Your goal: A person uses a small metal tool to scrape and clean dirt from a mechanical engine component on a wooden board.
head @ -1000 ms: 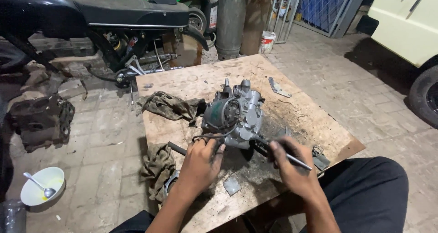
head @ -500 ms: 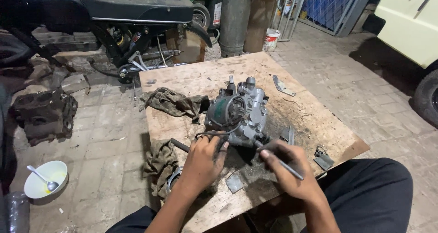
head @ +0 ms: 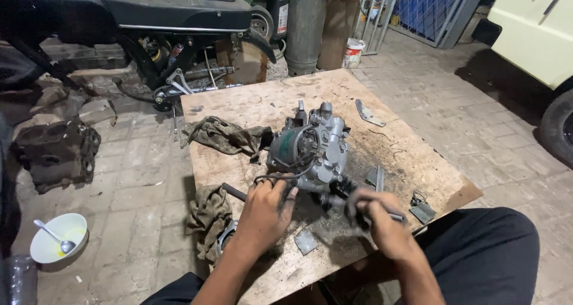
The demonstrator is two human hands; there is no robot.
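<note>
On the plywood board [head: 262, 105], the grey engine part [head: 313, 150] sits mid-board. Left hand [head: 262, 212] braces its near side, fingers curled against it. Right hand [head: 376, 221] is clamped on a thin tool [head: 391, 214], blurry. A slip could gouge the housing or skin knuckles.

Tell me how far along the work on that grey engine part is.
Done: the engine part sits out on the wooden board, with loose metal plates lying around it. In hand: the left hand steadies it while the right hand works a thin tool at its base. Left: the part remains largely assembled.
</note>
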